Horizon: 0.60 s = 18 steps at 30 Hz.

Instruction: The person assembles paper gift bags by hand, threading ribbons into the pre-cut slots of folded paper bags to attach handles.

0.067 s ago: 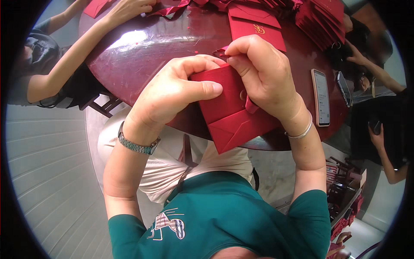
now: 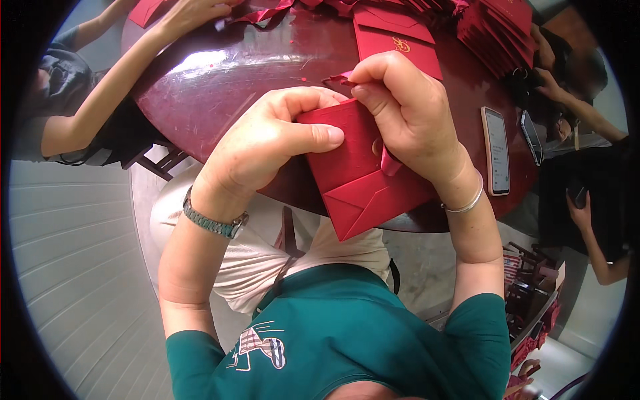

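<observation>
A small red paper gift bag [image 2: 347, 160] is tilted in front of me at the near edge of the table, its folded bottom toward my lap. My left hand [image 2: 283, 133] grips it by the upper left side, thumb flat on the face and fingers behind. At the bag's top edge, my right hand [image 2: 407, 120] pinches a dark pink ribbon [image 2: 341, 79] between thumb and forefinger. Another bit of ribbon [image 2: 389, 163] hangs below that palm against the bag. The right hand covers part of the bag's face.
On the dark red round table [image 2: 227, 87] lie another red bag [image 2: 397, 45], a stack of red bags [image 2: 497, 33], loose ribbon [image 2: 267, 15] and two phones [image 2: 495, 150]. A co-worker's arm [image 2: 110, 100] reaches in at left; other people's hands [image 2: 550, 87] are at right.
The bag and both my hands have barely shifted. The pinched ribbon end stands out slightly more to the left. At left, the co-worker's hand has moved a little.
</observation>
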Motion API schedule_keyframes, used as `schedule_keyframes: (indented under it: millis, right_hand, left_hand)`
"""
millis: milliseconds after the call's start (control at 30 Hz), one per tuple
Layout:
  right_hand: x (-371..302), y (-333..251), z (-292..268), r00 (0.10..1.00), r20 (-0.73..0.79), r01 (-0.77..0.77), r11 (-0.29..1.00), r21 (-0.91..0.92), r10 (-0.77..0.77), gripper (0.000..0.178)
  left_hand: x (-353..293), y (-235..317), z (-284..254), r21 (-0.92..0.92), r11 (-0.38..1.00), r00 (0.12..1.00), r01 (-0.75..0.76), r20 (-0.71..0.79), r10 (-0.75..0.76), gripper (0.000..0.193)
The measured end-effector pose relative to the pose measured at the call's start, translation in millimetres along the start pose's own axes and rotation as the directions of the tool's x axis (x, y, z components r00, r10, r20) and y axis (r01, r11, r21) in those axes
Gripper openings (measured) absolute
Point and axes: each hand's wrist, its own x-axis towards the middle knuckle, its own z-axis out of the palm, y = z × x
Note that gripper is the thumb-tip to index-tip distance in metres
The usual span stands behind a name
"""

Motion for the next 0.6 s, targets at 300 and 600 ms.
schedule_keyframes:
  millis: [300,600]
  right_hand:
    - [4,2,6,0.998,-0.026,-0.052,0.998,0.032,0.053,0.008]
    - [3,9,11,0.995,-0.097,-0.031,0.999,-0.039,0.027,0.010]
  left_hand:
    - [3,-8,-9,-0.059,0.997,0.998,0.054,0.021,-0.052,0.031]
    - [3,-10,-7,-0.049,0.998,0.997,0.040,-0.059,-0.043,0.028]
